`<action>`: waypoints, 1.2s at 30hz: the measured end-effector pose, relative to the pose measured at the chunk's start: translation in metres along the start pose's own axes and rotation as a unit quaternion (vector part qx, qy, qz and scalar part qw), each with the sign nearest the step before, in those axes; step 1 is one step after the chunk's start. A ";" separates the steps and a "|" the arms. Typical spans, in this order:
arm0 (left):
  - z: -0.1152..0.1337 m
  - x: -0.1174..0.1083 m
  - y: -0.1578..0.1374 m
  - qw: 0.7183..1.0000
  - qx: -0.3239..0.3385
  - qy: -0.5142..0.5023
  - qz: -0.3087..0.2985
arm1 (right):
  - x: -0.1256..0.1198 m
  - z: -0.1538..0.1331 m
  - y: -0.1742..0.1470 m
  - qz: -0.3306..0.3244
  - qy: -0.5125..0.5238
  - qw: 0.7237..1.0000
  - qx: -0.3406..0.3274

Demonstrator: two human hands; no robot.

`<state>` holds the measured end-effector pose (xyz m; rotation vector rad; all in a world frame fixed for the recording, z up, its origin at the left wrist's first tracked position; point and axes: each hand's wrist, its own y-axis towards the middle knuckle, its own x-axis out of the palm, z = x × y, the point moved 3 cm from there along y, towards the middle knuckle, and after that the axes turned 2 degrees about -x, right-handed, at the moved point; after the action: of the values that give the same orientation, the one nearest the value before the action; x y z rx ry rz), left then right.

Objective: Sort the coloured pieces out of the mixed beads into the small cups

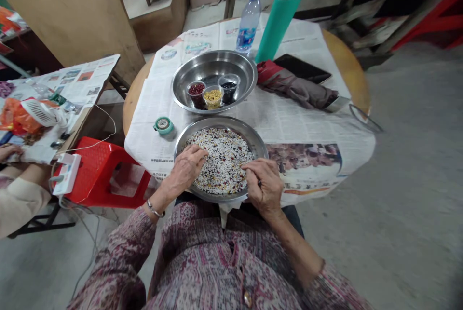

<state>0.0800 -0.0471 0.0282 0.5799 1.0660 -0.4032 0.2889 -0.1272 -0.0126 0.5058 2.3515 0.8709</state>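
Observation:
In front of me a steel basin (261,142) holds a mix of white grains (220,155) with dark, red and yellow beans scattered through it. My left hand (188,168) rests over the basin's left rim, its fingers bent and pressed together at the grains; what they pinch, if anything, is hidden. At the right rim, my right hand (266,183) is closed, thumb against forefinger, with a small black bean (259,182) showing among the curled fingers. Just behind stands a larger steel basin (181,71) with three clear cups: red beans (196,89), yellow beans (212,97) and black beans (228,92).
Newspaper (152,122) covers the round table. A green tape roll (164,125) lies left. Behind are a water bottle (248,23), a teal flask (278,20), a folded umbrella (296,86) and a dark flat device (304,68). A red stool (97,170) and another person's arm (36,175) are left.

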 end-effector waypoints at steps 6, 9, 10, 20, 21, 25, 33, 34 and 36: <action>0.002 0.001 0.007 0.999 0.013 0.033 -0.034 | 0.000 0.001 -0.001 -0.001 -0.003 1.000 0.001; 0.002 0.005 0.008 0.999 0.004 0.037 -0.038 | 0.000 0.001 0.000 -0.002 -0.003 1.000 0.008; 0.001 0.006 0.009 0.999 -0.001 0.038 -0.037 | 0.000 0.000 0.000 -0.002 -0.002 1.000 0.009; 0.001 0.006 0.007 0.999 -0.015 0.025 -0.015 | -0.001 0.000 0.001 0.001 0.001 1.000 0.017; 0.002 0.006 0.007 1.000 -0.016 0.024 -0.012 | 0.000 0.000 0.001 0.000 0.002 1.000 0.017; 0.002 0.002 0.007 1.000 -0.017 0.014 0.004 | 0.000 -0.001 0.001 0.000 0.000 1.000 0.015; 0.001 -0.003 0.007 0.998 -0.023 -0.040 0.042 | -0.001 0.000 0.001 -0.002 0.002 1.000 0.012; 0.001 -0.003 0.007 0.997 -0.024 -0.049 0.047 | 0.000 0.000 0.001 -0.002 0.003 1.000 0.012; 0.000 -0.004 0.007 0.996 -0.026 -0.063 0.054 | 0.000 0.000 0.001 -0.001 0.003 1.000 0.010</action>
<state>0.0825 -0.0415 0.0331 0.5567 0.9169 -0.3122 0.2891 -0.1266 -0.0115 0.5104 2.3685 0.8509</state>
